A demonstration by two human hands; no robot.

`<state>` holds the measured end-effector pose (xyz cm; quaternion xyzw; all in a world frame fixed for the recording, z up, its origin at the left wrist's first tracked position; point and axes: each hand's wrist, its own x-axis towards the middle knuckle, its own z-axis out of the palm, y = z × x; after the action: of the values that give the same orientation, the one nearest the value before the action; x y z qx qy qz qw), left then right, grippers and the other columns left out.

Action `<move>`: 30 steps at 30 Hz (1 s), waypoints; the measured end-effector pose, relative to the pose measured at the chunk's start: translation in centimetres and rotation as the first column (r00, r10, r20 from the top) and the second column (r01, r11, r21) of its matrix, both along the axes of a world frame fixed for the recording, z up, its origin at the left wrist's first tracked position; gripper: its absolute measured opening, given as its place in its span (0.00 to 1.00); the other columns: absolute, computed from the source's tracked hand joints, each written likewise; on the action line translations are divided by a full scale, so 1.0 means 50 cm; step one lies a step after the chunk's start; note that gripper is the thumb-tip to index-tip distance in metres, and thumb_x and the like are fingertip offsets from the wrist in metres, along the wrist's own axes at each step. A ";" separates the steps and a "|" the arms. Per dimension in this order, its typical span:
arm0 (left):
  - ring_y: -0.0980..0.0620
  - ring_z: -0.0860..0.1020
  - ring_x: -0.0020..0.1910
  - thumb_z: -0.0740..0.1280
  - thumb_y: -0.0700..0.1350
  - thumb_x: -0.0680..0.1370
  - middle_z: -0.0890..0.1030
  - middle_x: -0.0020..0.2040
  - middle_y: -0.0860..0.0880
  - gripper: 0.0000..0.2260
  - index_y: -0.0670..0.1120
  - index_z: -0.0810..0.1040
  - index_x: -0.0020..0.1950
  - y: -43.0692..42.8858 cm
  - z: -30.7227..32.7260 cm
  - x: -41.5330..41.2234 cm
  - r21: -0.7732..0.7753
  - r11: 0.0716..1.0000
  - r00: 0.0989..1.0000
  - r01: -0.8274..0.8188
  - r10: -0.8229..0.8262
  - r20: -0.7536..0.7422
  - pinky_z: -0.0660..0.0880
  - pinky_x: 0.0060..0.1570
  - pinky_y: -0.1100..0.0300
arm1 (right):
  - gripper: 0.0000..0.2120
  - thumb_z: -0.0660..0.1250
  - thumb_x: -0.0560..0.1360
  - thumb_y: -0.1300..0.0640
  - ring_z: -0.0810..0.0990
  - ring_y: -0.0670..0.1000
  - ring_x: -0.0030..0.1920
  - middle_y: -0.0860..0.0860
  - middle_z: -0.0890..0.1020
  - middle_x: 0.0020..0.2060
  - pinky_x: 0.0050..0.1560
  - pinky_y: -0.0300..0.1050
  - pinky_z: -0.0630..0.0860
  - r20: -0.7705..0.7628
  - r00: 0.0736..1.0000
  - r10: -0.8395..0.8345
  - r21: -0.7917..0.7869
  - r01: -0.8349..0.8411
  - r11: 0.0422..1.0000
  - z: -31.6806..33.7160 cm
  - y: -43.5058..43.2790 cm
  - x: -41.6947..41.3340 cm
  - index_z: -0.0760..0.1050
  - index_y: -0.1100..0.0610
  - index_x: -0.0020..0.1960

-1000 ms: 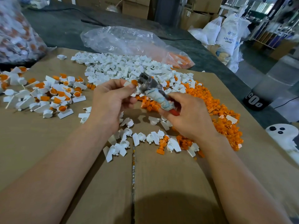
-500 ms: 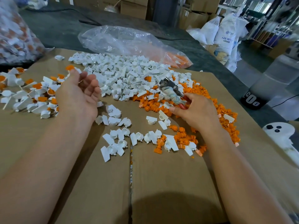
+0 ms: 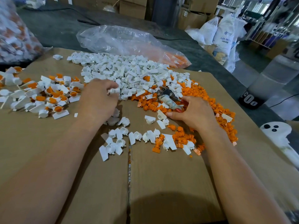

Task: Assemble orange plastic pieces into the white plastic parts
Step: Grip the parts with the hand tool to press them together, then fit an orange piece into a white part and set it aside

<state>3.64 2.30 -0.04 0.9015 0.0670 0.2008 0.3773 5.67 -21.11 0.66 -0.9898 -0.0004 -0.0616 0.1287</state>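
A heap of white plastic parts (image 3: 129,73) covers the back middle of the cardboard sheet (image 3: 169,183). Loose orange pieces (image 3: 199,94) spread to its right. Finished white parts with orange inserts (image 3: 53,94) lie in a pile at the left. My left hand (image 3: 98,101) is at the near edge of the white heap and pinches one white part (image 3: 115,91) in its fingertips. My right hand (image 3: 192,112) rests among the orange pieces and grips a tape-wrapped pliers-like tool (image 3: 168,99) with a red handle, its metal jaws pointing up and left.
A clear plastic bag (image 3: 129,41) with orange pieces lies behind the heaps. Another bag of finished parts (image 3: 14,36) stands at the far left. A white ghost-shaped object (image 3: 278,133) sits at the right edge. More white parts (image 3: 116,143) lie scattered near the cardboard seam.
My left hand swung from the finished pile at the left over to the white heap and picked up a white part. My right hand lowered the tool onto the orange pieces.
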 end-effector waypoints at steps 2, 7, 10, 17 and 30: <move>0.45 0.71 0.62 0.64 0.41 0.77 0.73 0.65 0.43 0.14 0.47 0.77 0.62 -0.003 -0.004 0.003 0.119 0.991 0.996 0.058 -0.049 -0.076 0.66 0.61 0.54 | 0.39 0.70 0.64 0.34 0.71 0.55 0.62 0.54 0.74 0.62 0.58 0.51 0.68 -0.024 1.000 0.000 -0.008 0.000 1.000 0.000 0.000 0.002 0.68 0.56 0.67; 0.41 0.74 0.59 0.60 0.40 0.78 0.72 0.65 0.41 0.14 0.45 0.76 0.63 -0.007 -0.004 0.004 0.262 0.953 0.972 0.152 -0.096 -0.216 0.72 0.58 0.48 | 0.42 0.68 0.64 0.33 0.67 0.56 0.65 0.55 0.69 0.65 0.63 0.52 0.65 -0.079 0.997 0.001 -0.048 -0.005 0.999 -0.001 0.001 0.002 0.62 0.54 0.71; 0.40 0.76 0.52 0.58 0.36 0.78 0.77 0.58 0.40 0.13 0.41 0.79 0.58 -0.009 -0.001 0.003 0.274 0.953 0.976 0.129 -0.073 -0.204 0.75 0.51 0.46 | 0.43 0.66 0.65 0.32 0.66 0.56 0.66 0.55 0.68 0.66 0.64 0.53 0.65 -0.104 0.995 0.001 -0.074 -0.008 0.997 0.000 0.003 0.001 0.61 0.54 0.71; 0.46 0.77 0.54 0.63 0.36 0.77 0.80 0.56 0.45 0.12 0.45 0.80 0.58 -0.012 0.003 -0.009 0.080 0.997 1.000 0.022 -0.022 0.001 0.70 0.55 0.56 | 0.43 0.65 0.65 0.31 0.66 0.56 0.65 0.55 0.68 0.65 0.62 0.52 0.65 -0.116 0.993 0.020 -0.049 -0.025 0.998 0.003 0.004 -0.004 0.62 0.55 0.70; 0.61 0.74 0.28 0.72 0.36 0.70 0.77 0.34 0.57 0.12 0.53 0.77 0.36 -0.036 0.011 -0.021 -0.275 0.949 0.986 0.153 -0.167 -0.028 0.72 0.29 0.65 | 0.19 0.65 0.74 0.45 0.70 0.49 0.61 0.51 0.76 0.59 0.55 0.38 0.60 0.320 0.920 0.227 0.165 -0.290 0.943 0.018 0.055 -0.030 0.76 0.53 0.61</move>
<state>2.60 0.50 0.53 0.8486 0.0303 0.1354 0.5105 4.17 -18.38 1.54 -0.9414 -0.1444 -0.1914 0.2373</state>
